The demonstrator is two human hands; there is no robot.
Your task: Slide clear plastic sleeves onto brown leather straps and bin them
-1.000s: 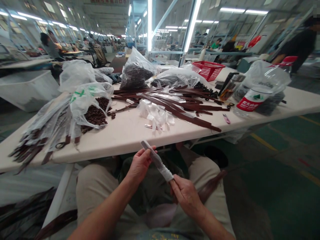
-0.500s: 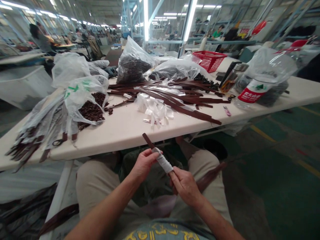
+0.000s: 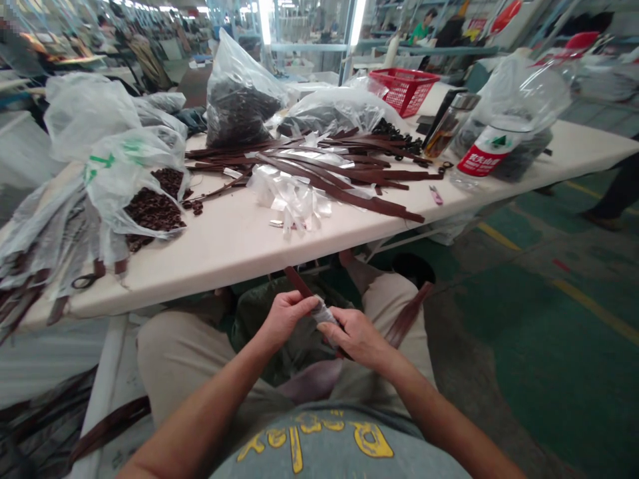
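Note:
Over my lap I hold a brown strap (image 3: 298, 282) that slants from upper left to lower right. A whitish plastic sleeve (image 3: 325, 317) is bunched around its middle, and the bare strap end sticks out past my fingers. My left hand (image 3: 285, 318) pinches the strap at the upper end of the sleeve. Closed over the lower part of the sleeve is my right hand (image 3: 358, 336), its thumb on top. The strap's lower part is mostly hidden behind that hand. Another brown strip (image 3: 412, 311) lies across my right thigh.
The white table (image 3: 239, 256) bears a pile of brown straps (image 3: 344, 193), clear plastic sleeves (image 3: 294, 196), small pink snips (image 3: 436, 194), a bag of brown pieces (image 3: 154, 206) and a large plastic bottle (image 3: 482, 156). Sleeved straps (image 3: 60, 246) overhang its left edge. A black bin (image 3: 413, 267) stands below.
My right hand has slid up along the strap, closer to my left hand, and now covers much of the sleeve. The view has shifted, so the table appears higher and farther left.

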